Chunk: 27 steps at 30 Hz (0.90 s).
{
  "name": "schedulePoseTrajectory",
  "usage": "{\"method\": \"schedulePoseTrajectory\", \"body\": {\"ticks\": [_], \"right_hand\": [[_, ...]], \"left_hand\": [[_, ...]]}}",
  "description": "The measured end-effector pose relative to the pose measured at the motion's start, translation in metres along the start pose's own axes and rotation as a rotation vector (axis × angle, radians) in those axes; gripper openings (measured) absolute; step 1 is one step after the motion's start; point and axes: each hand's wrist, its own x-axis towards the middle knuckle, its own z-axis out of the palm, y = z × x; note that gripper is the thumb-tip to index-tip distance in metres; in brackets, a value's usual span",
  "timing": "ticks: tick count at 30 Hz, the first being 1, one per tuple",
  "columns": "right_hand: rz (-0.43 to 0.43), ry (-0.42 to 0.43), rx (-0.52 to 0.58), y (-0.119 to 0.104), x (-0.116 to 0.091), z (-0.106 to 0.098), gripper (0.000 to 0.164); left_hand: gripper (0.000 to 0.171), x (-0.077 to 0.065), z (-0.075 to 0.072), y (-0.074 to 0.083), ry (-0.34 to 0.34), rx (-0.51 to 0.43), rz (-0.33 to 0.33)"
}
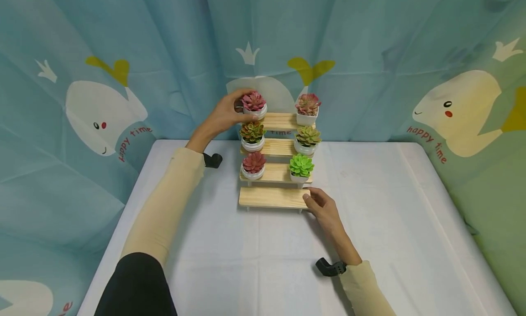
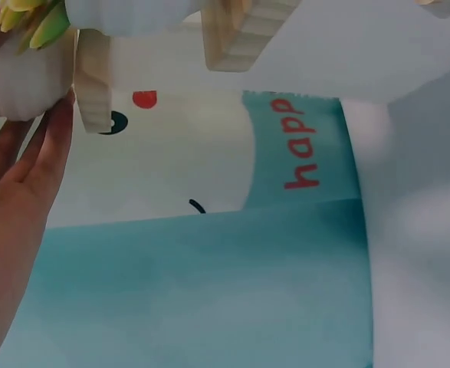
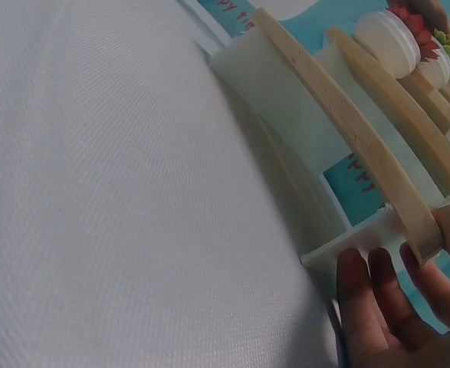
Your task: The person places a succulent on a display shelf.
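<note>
A stepped wooden plant stand [image 1: 273, 197] with white side supports carries small potted succulents in two columns. At the top left, my left hand [image 1: 223, 114] holds the white pot of a pink succulent [image 1: 253, 101] between thumb and fingers. In the left wrist view, the fingers [image 2: 48, 153] lie along that white pot [image 2: 29, 77], beside the shelf end. My right hand [image 1: 326, 211] grips the right end of the lowest shelf, thumb on top. In the right wrist view, its fingers [image 3: 355, 284] reach under the board against the white support [image 3: 362, 238].
Also on the stand are a reddish succulent [image 1: 307, 105] at top right, a dark red one [image 1: 254, 162] and a bright green one [image 1: 302, 165] lower down. A white cloth covers the table [image 1: 246, 261]. Behind hangs a blue curtain [image 1: 181, 55] with whale prints.
</note>
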Motion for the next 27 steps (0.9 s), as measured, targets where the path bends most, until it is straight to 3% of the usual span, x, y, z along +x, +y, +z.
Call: {"method": "schedulePoseTrajectory", "body": {"ticks": [8,18,23,27], "right_hand": [[0.0,-0.008,0.001,0.0,0.001,0.0,0.044],[-0.025,-0.034,-0.041,0.0,0.004,-0.004,0.045],[-0.091,-0.113,-0.135,-0.002,0.007,-0.015,0.046],[-0.159,-0.21,-0.206,-0.001,0.004,-0.032,0.042]], "left_hand": [[0.073,0.004,-0.001,0.0,-0.042,-0.052,-0.041],[0.072,0.003,-0.005,-0.002,-0.09,-0.083,-0.041],[0.071,-0.006,-0.011,-0.008,-0.082,-0.068,-0.009],[0.07,-0.027,-0.018,-0.02,-0.058,0.057,-0.014]]}}
